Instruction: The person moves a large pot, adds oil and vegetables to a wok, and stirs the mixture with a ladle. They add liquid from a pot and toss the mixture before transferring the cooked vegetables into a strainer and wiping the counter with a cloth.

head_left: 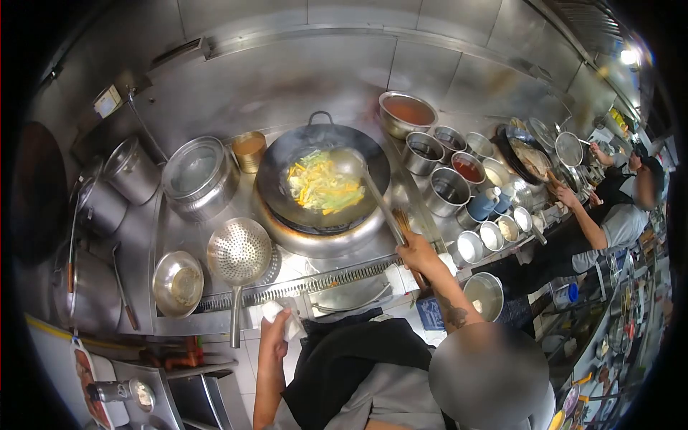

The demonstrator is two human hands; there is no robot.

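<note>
In the head view, the person's right hand point(418, 252) grips the handle of a long ladle point(382, 204), its bowl resting among yellow and pale green strips point(322, 188) in a dark wok point(276, 179). The left hand point(274, 333) clutches a white cloth point(272, 310) near the front edge of the steel worktop point(299, 266). Left of the wok lies a perforated strainer point(239, 251), handle towards the person, with a shallow metal bowl point(160, 288) beside it. Steel containers point(442, 206) crowd the right, where a co-worker point(622, 228) reaches towards another pan point(510, 159).
</note>
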